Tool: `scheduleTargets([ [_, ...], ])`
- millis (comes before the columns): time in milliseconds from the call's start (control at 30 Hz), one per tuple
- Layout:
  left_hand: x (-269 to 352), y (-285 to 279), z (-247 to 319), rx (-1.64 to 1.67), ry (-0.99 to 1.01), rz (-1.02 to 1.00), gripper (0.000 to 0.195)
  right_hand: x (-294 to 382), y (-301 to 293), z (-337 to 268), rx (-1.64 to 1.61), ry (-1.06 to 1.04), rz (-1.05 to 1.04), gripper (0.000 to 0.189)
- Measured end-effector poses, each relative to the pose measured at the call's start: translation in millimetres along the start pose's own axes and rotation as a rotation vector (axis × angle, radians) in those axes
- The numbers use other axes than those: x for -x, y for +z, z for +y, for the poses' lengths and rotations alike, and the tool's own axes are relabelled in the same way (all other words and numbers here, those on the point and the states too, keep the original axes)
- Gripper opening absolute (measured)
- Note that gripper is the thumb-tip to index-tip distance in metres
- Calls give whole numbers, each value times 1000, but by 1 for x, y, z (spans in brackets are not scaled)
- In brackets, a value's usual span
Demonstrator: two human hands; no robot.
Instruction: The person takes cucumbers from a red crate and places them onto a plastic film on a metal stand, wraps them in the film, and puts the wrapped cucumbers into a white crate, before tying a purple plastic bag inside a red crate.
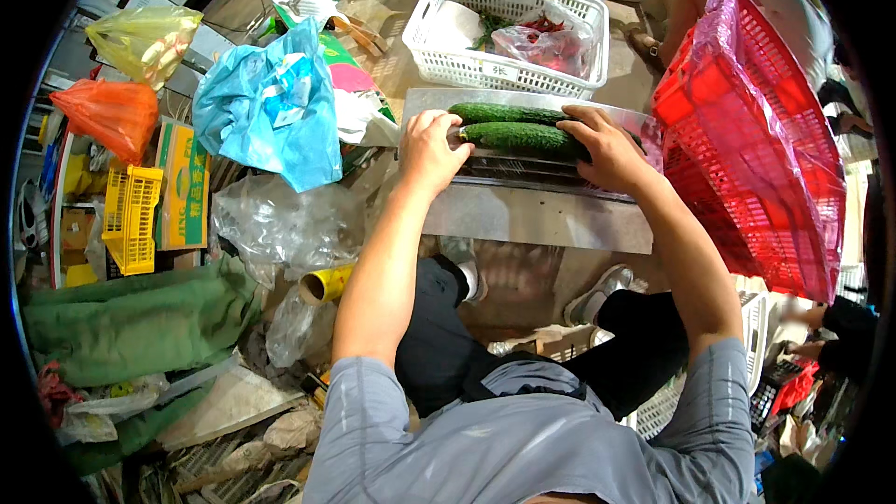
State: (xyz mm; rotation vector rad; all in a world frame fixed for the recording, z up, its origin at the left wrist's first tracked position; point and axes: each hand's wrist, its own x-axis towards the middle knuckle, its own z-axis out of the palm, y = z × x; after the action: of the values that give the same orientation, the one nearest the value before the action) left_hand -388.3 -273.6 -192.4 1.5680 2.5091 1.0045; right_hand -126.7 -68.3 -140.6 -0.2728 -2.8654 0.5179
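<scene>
Two dark green, bumpy cucumbers lie side by side across a metal bench-top appliance, probably a film wrapper [539,220]. The farther cucumber [500,112] rests against the nearer one [514,134]. At their left ends is my left hand [432,148], its thumb and fingers curled about the tips. My right hand [607,145] grips them from above near the right end, fingers over the top and thumb on the near side. Part of the right ends is hidden under that hand. Below the cucumbers runs a dark slot or roller [518,169] along the appliance.
Beyond the appliance stands a white plastic basket [504,82] holding bagged red chillies [542,42]. A red crate wrapped in pink film [749,147] rises at right, with a person [791,21] behind it. Left are a blue plastic bag [269,112], clear film [287,217] and a yellow crate [131,220].
</scene>
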Motion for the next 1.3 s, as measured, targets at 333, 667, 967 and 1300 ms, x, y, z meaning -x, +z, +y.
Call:
scheduleTargets([
  [333,-10,40,96,-160,469,-142,58,49,-34,19,-296,367,265,54],
  [667,-25,22,101,-279,538,-302,39,66,-34,28,-520,485,306,42],
  [967,-62,-103,72,-312,297,-241,48,90,4,50,-220,459,425,55],
  [1300,-209,-60,9,734,-527,-378,24,86,-3,33,-163,435,374,60],
])
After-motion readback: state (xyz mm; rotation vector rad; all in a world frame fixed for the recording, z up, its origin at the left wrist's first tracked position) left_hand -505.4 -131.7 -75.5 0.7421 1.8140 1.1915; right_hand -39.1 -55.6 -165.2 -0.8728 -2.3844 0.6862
